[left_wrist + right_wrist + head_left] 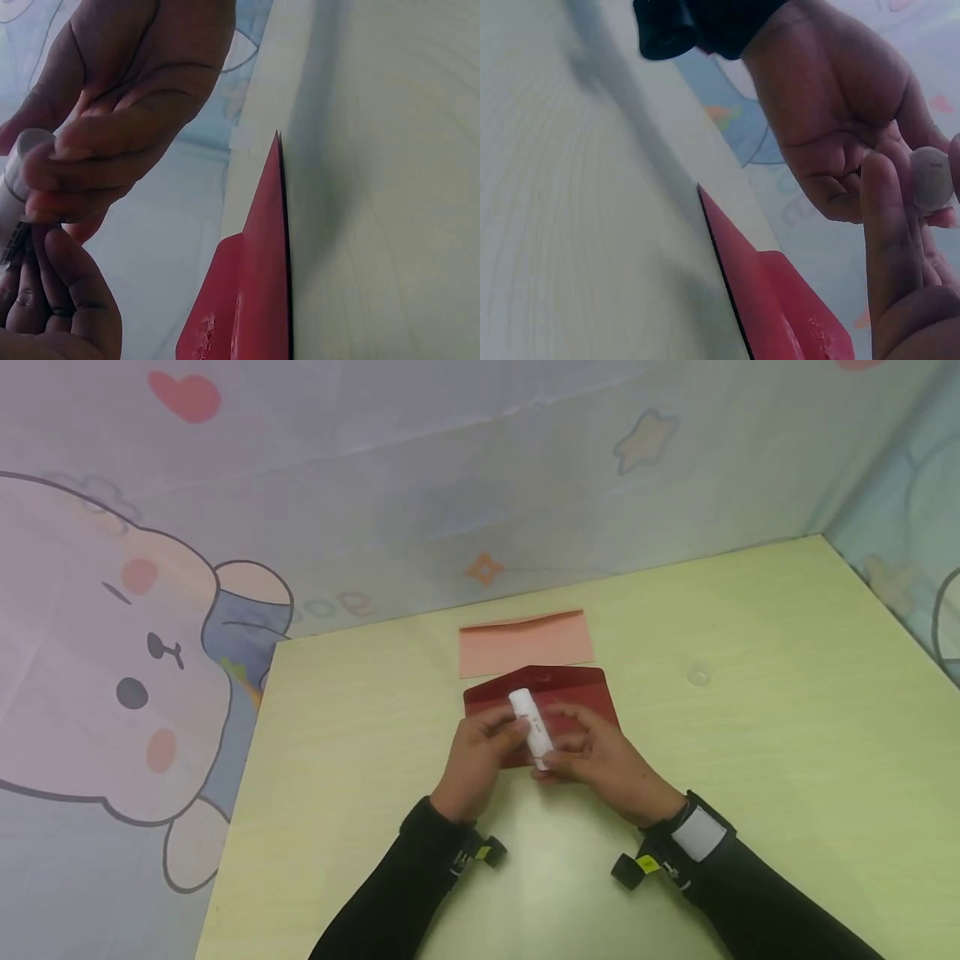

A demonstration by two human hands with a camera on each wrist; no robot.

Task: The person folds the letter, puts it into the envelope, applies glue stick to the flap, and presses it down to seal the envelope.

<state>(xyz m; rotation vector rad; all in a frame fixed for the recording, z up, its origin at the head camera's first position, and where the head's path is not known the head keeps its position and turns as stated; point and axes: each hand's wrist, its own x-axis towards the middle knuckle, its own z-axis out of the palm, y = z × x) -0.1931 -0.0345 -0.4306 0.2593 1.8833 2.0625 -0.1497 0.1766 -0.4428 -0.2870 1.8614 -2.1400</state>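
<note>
A white glue stick [534, 731] is held between both hands, tilted, with its upper end leaning to the left in the head view. My left hand [476, 760] pinches it from the left side, thumb along the tube. From the right, my right hand [603, 766] grips its lower end between thumb and fingers. Below the hands lies a dark red envelope [588, 697] with its flap raised on the far side; the hands cover part of its near edge. The left wrist view shows one round end of the glue stick [34, 141] beside the left fingers.
Just beyond the red envelope lies a pink envelope [525, 647]. A small clear round piece [699, 674] sits on the pale wooden table [787, 760] to the right. A cartoon-printed cloth [420, 468] hangs behind the table.
</note>
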